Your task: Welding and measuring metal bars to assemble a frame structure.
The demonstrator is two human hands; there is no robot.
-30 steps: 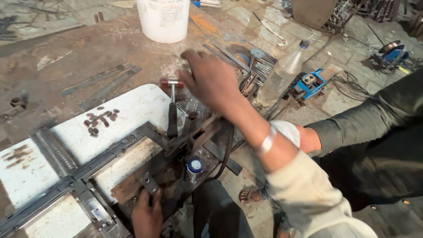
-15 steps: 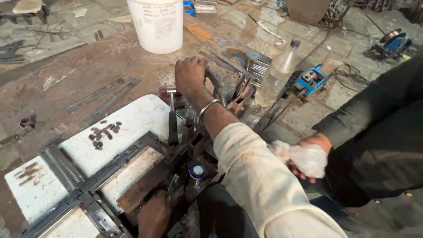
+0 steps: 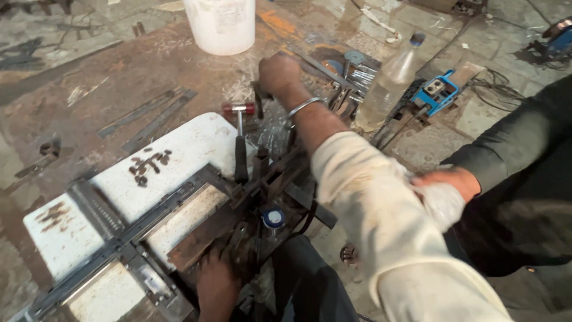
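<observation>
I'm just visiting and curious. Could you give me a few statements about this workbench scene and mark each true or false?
1. A white bucket stands at the top. True.
2. The hammer has a green head. False: it is red.
3. The right hand reaches out past the hammer. True.
4. The bottle lies flat. False: it stands upright.
5. The left hand rests on the metal frame. True.

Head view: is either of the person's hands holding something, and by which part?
The right hand closes on something dark, too hidden to identify. The left hand presses on the metal frame; no clear grip shows.
</observation>
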